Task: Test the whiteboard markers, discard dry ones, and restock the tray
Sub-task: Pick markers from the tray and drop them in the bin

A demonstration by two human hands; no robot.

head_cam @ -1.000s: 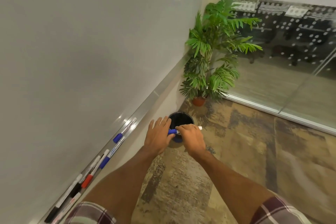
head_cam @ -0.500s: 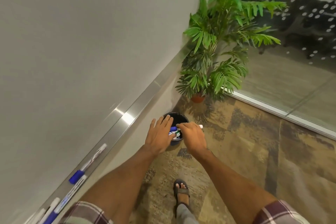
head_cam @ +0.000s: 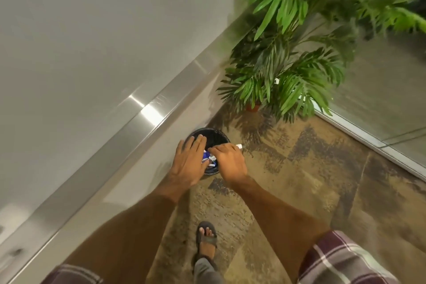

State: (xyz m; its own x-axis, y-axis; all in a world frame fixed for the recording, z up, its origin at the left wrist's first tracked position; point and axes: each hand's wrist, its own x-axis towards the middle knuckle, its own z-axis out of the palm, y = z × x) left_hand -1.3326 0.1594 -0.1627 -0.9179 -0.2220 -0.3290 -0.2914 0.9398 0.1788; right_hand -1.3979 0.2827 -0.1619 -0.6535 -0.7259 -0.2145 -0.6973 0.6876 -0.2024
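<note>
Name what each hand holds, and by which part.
The right hand grips a marker round its middle, its white end poking out. The left hand holds nothing, fingers straight above the bin.

On my screen the whiteboard (head_cam: 92, 41) reads as a smooth, pale sheet with a soft satin sheen. Its tray (head_cam: 147, 113) is brushed metal, with one hard white glare across it. The bin (head_cam: 214, 136) looks matt black, ribbed or meshed; I cannot tell which. The marker (head_cam: 239, 145) shows a smooth white plastic end. The floor (head_cam: 299, 180) is rough, mottled carpet — the sleeve (head_cam: 341, 260) woven plaid cloth, the glass wall (head_cam: 380, 99) glossy.
</note>
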